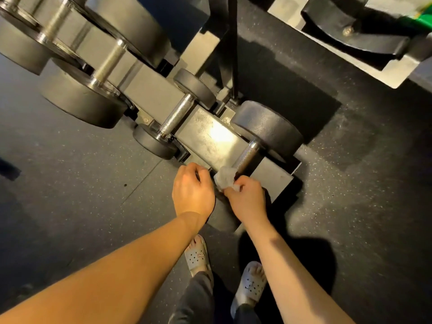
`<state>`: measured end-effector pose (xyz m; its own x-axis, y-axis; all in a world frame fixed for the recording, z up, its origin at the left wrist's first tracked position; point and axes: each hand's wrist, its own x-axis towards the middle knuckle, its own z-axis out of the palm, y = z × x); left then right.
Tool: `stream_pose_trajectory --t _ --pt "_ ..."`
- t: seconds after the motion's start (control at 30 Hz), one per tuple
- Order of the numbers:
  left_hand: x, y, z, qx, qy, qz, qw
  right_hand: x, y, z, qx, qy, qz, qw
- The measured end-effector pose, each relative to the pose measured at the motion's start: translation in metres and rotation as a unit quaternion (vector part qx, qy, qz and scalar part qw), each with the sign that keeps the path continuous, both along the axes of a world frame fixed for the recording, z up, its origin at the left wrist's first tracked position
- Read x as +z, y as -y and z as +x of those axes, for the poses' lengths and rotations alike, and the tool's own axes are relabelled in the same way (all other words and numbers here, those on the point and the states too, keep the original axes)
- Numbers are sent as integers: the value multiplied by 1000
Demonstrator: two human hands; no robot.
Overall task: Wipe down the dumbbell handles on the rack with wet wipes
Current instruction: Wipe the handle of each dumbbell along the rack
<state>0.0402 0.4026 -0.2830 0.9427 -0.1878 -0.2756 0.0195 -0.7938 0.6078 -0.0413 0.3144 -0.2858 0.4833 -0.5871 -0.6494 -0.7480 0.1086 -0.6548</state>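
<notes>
A black dumbbell point(268, 127) lies at the near end of the grey rack point(210, 136). Its knurled steel handle point(247, 155) runs toward me. My right hand point(247, 202) pinches a crumpled white wet wipe point(225, 178) against the near end of that handle. My left hand point(192, 190) has its fingers curled over the rack's front edge, just left of the wipe. The dumbbell's near head is mostly hidden under my hands. A smaller dumbbell point(173, 118) sits further left on the rack, its handle bare.
Larger dumbbells point(81, 99) fill the rack toward the upper left. A black upright post point(232, 47) rises behind the rack. Another rack point(350, 33) stands at the upper right. My feet in grey sandals point(198, 256) stand on the dark rubber floor point(70, 183).
</notes>
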Motion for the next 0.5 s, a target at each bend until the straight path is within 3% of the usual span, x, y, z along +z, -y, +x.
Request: stream_pose_trajectory --t 0.1,0.2,0.37,0.43,0.5 --pt "-2 -2 3 -70 24 -17 997 10 9 2 -63 32 1 998" --pt "5 -6 12 -222 79 -69 969 24 12 6 -146 74 86 983" --pt "12 7 29 -292 -105 -74 948 47 20 11 -167 133 271 939" --pt "11 15 36 -328 -107 -66 936 57 31 13 -100 65 199 973" --pt "8 21 48 -343 -137 -37 928 65 46 9 14 17 -10 1000"
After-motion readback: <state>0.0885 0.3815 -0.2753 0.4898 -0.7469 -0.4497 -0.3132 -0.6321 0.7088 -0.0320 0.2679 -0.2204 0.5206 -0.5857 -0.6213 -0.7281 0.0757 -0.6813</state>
